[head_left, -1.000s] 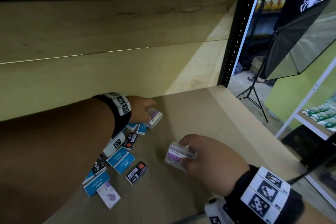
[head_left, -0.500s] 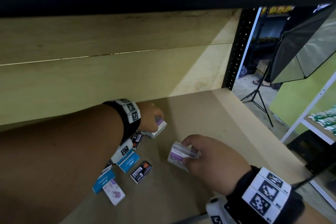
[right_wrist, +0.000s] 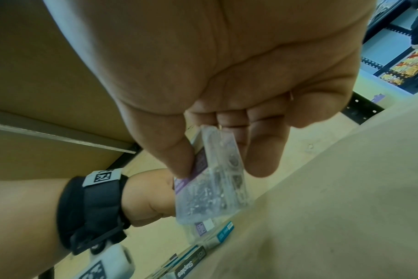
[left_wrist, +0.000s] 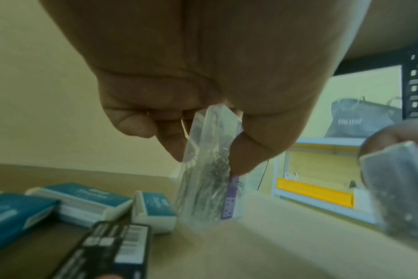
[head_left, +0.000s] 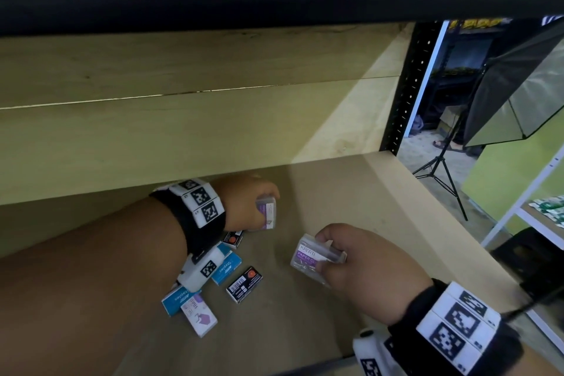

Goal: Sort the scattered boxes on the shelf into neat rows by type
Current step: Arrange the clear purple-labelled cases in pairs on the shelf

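My left hand (head_left: 253, 207) pinches a clear paper-clip box (head_left: 268, 212) with a purple label, tipped up on its edge on the shelf board (head_left: 351, 192); the left wrist view shows this box (left_wrist: 209, 166) between thumb and fingers. My right hand (head_left: 351, 265) grips a second clear paper-clip box (head_left: 314, 256), held just above the board, also seen as the same box (right_wrist: 215, 179) in the right wrist view. Under my left wrist lie scattered blue staple boxes (head_left: 226, 268), black boxes (head_left: 244, 284) and a white-purple box (head_left: 199, 316).
The shelf's wooden back wall (head_left: 183, 131) stands right behind my left hand. A black perforated upright (head_left: 406, 94) marks the shelf's right end. Beyond it stand a softbox light on a tripod (head_left: 518, 101) and a white rack (head_left: 534, 217).
My left hand has lifted its clear box off the pile and turned it onto its edge, moving slightly right. The right hand keeps its box in about the same spot.
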